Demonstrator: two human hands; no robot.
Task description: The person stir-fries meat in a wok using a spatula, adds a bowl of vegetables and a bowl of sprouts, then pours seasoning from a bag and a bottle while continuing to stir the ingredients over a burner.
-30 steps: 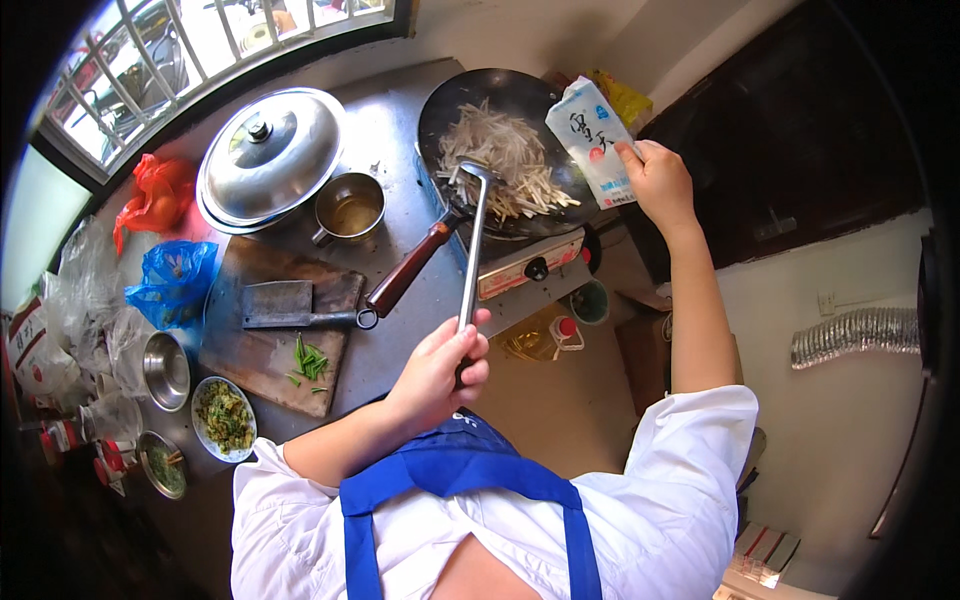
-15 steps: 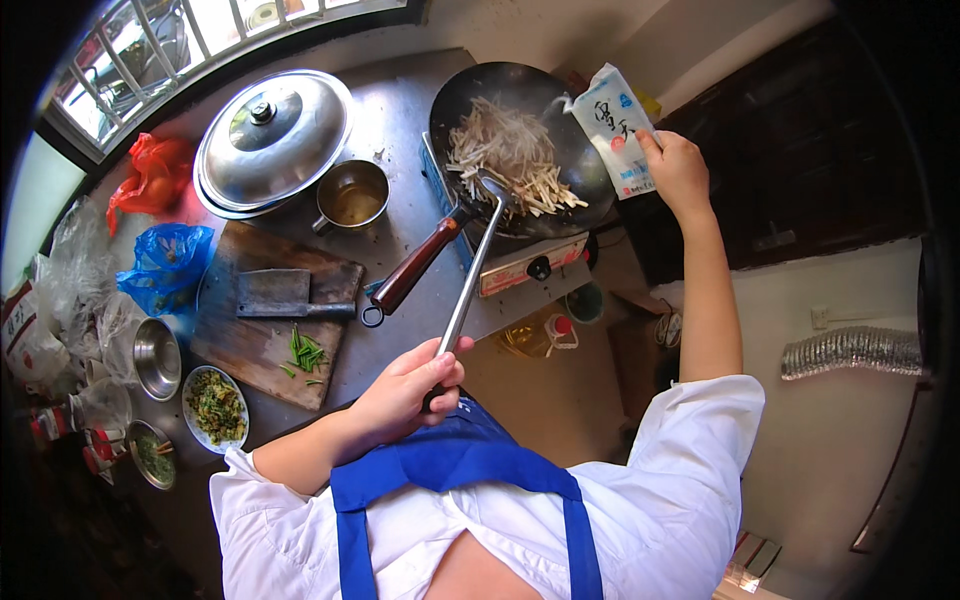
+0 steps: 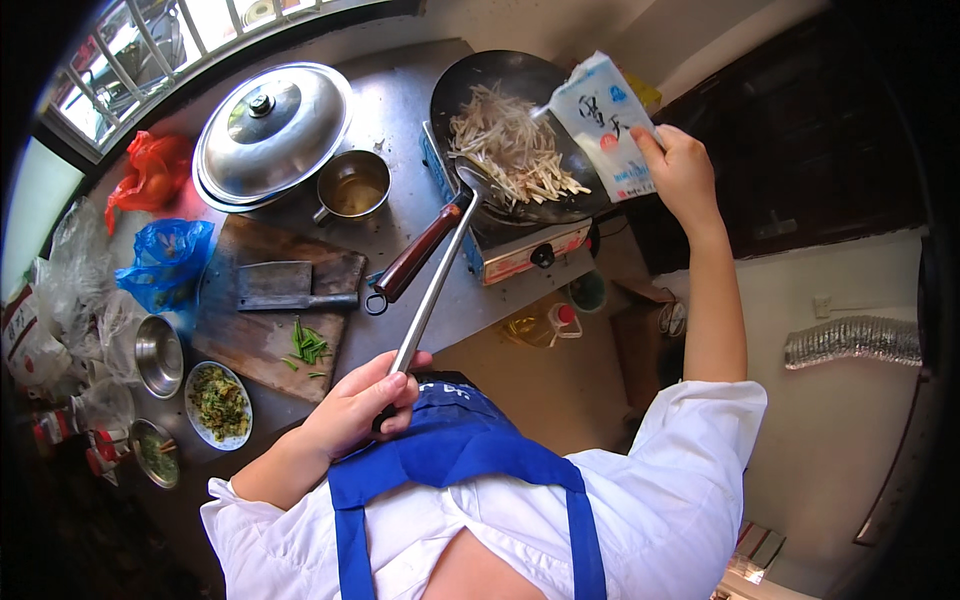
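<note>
My left hand is closed round the handle end of a long metal wok spatula. Its foreshortened head is by the near-left rim of a dark wok, above the wok's wooden handle. Pale shredded strips lie in the wok, with thicker pieces towards the near side. Over the wok's right side, my right hand grips a white plastic packet, tilted with its far-left corner over the food. A blurred white streak shows at that corner; what it is I cannot tell.
The wok sits on a portable gas stove. To the left are a metal pot, a large domed lid, a cleaver and cut green peppers on a chopping board, and a plate of chopped food. An oil bottle stands below.
My left hand has drawn the spatula back, down and to the left. The packet has shifted slightly left over the wok, and the white streak by its corner now reaches further over the food.
</note>
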